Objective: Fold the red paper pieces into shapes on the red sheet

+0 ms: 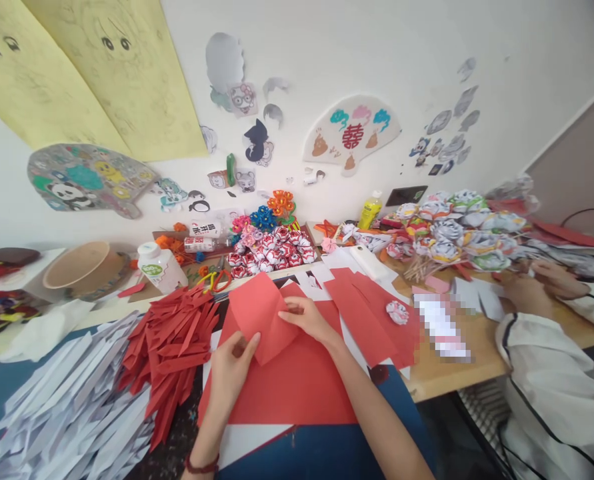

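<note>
now, red paper (255,303) (in both hands (231,365) (307,317))

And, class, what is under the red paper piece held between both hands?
Under the red paper piece, a large red paper sheet shows, with white paper visible past its edges. Whatever lies directly beneath the held piece is covered.

A thin dark-red bracelet (203,467) circles the left wrist (207,435).

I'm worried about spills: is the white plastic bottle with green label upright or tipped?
Upright: the white plastic bottle stands with its white cap at the top.
</note>
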A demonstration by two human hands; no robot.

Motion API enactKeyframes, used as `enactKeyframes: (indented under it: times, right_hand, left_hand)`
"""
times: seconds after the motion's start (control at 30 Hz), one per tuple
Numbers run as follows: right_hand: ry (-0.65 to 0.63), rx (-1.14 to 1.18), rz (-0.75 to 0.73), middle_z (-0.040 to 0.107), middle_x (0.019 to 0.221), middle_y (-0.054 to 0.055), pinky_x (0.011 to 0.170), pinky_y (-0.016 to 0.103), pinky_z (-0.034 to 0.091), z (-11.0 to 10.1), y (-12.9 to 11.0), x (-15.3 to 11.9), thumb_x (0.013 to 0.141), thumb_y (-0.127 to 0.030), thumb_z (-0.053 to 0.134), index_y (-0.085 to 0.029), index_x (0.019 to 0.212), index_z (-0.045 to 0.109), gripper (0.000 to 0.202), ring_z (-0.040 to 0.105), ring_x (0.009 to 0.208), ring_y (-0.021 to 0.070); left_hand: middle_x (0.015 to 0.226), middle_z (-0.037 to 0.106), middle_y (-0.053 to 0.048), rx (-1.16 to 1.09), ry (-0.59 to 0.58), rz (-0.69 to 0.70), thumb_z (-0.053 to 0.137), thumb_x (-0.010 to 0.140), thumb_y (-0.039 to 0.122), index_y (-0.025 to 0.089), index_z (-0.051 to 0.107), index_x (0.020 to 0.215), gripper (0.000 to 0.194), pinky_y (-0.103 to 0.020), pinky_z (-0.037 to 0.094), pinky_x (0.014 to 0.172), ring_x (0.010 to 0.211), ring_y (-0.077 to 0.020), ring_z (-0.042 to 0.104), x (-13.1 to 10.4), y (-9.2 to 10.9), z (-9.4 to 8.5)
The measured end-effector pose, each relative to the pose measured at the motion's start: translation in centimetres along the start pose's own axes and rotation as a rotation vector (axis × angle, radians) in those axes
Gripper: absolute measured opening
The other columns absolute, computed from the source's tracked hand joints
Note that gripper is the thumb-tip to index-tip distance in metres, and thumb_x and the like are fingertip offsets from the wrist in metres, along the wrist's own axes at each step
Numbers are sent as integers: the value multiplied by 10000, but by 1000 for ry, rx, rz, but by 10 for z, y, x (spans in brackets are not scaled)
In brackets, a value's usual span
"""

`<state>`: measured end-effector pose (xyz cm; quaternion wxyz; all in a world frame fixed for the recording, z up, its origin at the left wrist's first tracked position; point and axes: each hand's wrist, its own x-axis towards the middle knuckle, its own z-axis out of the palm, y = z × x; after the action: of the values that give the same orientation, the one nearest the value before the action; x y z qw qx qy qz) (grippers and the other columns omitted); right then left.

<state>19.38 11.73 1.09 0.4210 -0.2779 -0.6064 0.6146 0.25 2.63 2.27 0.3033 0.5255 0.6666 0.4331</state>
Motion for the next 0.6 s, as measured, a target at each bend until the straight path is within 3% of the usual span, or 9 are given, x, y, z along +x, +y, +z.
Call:
enactKeyframes:
  times: [0.07, 0.13, 0.23, 0.33, 0.4, 0.47, 0.6]
  right_hand:
    - [-16, 5, 26, 702, 1091, 74, 873, 367, 506, -1, -2, 0, 807, -517, 665, -189, 1050, 709, 411, 644, 1018, 251]
    - [-44, 1, 41, 704, 1091, 73, 885, 374, 501, -1, -5, 0, 803, -512, 669, -192, 1057, 712, 411, 638, 1036, 255]
    - [-18, 43, 58, 677, 1165, 68, 927, 382, 486, 0, -7, -1, 792, -472, 701, -233, 1204, 653, 479, 611, 1107, 255]
    - [97, 159, 126, 623, 1269, 64, 941, 380, 485, 2, -4, -2, 752, -409, 764, -277, 1323, 557, 622, 590, 1151, 248]
    - [121, 268, 176, 621, 1271, 76, 943, 383, 486, 2, 2, -1, 718, -393, 796, -252, 1291, 583, 627, 605, 1131, 249]
    - [131, 374, 205, 671, 1174, 96, 935, 389, 490, 2, 7, 1, 692, -418, 811, -197, 1175, 656, 553, 642, 1058, 247]
    - [196, 470, 213, 712, 1016, 97, 894, 392, 512, 3, 12, 5, 724, -491, 770, -172, 1011, 708, 434, 673, 964, 236]
  left_hand:
    - [808, 716, -37, -188, -8, -53, 671, 739, 529, 161, 649, 820, 377, -242, 494, 676, 779, -183, 649, 13, 2, 0]
    - [1012, 728, -95, -392, 7, -144, 702, 714, 522, 136, 663, 1021, 495, -298, 522, 779, 909, -218, 665, 27, 1, 0]
    - [1091, 714, -138, -429, 113, -197, 720, 699, 508, 96, 667, 1069, 556, -333, 527, 822, 954, -245, 669, 43, -3, -1]
    - [1084, 719, -136, -173, 242, -72, 634, 781, 488, 90, 676, 1092, 507, -329, 521, 827, 970, -263, 665, 51, -5, -2]
    - [1104, 716, -122, 88, 258, 45, 538, 859, 408, 115, 642, 1200, 461, -323, 517, 824, 971, -264, 667, 51, -4, -3]
    - [1242, 660, -103, 331, 212, 200, 439, 892, 245, 170, 534, 1354, 477, -308, 512, 832, 1005, -249, 665, 48, 0, -2]
    - [1531, 363, -30, 665, 51, 527, 348, 819, 19, 290, 308, 1493, 728, -303, 492, 908, 1118, -220, 621, 42, 5, 4]
